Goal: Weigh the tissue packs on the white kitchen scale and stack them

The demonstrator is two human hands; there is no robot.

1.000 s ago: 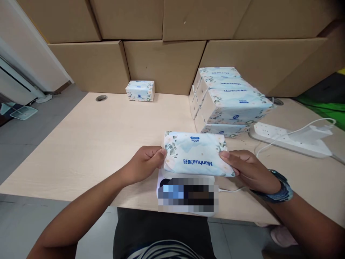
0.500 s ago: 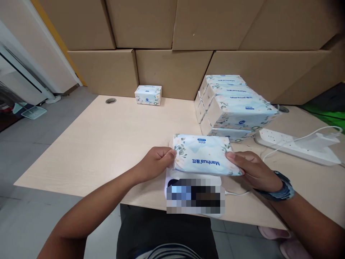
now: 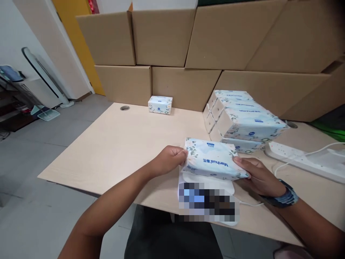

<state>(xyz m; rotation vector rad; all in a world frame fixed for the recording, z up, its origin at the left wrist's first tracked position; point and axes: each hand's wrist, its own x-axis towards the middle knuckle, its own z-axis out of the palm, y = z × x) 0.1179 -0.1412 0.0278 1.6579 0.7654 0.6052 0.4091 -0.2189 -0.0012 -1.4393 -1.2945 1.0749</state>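
Desk (image 3: 107, 144): pale wood-grain top, flat, matte, straight edges, w/ a round metal-rimmed grommet (image 3: 125, 108) near the far L corner. Behind it, a wall of brown cardbd boxes (image 3: 164, 86), smooth flat faces, dark seams btwn. Floor (image 3: 35, 201): grey tile. Power strip (image 3: 304, 162): long white hard plastic, rounded, at R, w/ a thin white cable looping over it. Device (image 3: 208, 178): white, smooth, rounded corners, near front edge of desk; much of it pixelated, can't tell detail.

Pack (image 3: 211, 158): soft rect. block, slightly glossy thin wrap, lightly creased at R end. Pale blue/white print, peach blooms + grey-green leaves at the ends, blue "Manhua" lettering upside down to wearer, small blue "400" label nr far edge. It's held level-ish just above/behind the device, in front of the stack; can't tell if it touches the device.

L hand (image 3: 171, 160): fingers curled, thumb pressed on pack's L end. R hand (image 3: 257, 174): thumb on top, fingers under, closed on R end; woven blue band (image 3: 285, 196) at wrist.

Stack (image 3: 250, 120): same-print blocks, plain white ends, R of centre. Lone pack (image 3: 160, 105) stands against the boxes.
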